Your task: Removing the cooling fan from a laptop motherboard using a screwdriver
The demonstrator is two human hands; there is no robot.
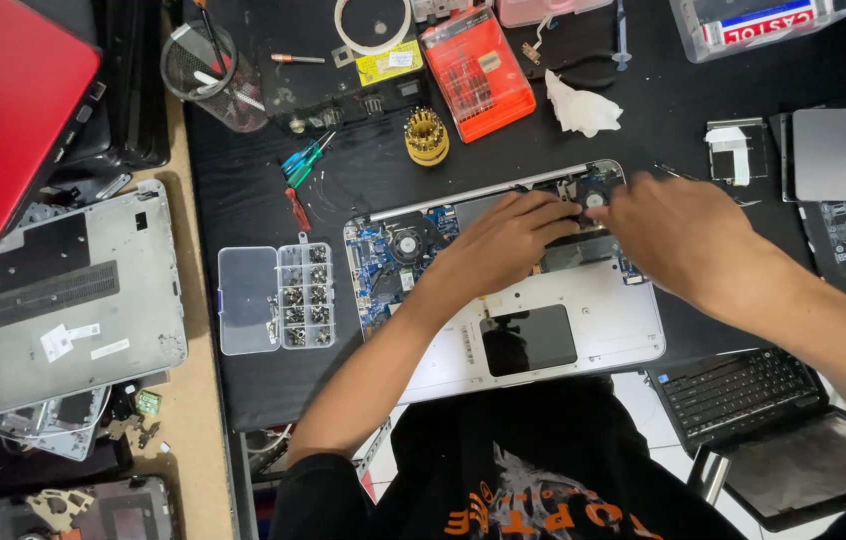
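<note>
An opened silver laptop base (583, 330) lies on the black mat, its blue circuit board (383, 262) and a round fan showing at the left. My left hand (503, 240) rests on the inside of the base, fingers pinching at a small dark part near the top middle. My right hand (678, 235) reaches in from the right and meets it at the same spot, by a small fan-like part (595, 197). What the fingertips grip is too small and hidden to tell.
A clear screw organiser (278, 298) lies left of the laptop. Screwdrivers (305, 160), a yellow bit holder (427, 135), an orange tool case (478, 72) and a mesh cup (208, 70) stand behind. A grey laptop cover (53, 300) lies far left, a keyboard (738, 395) lower right.
</note>
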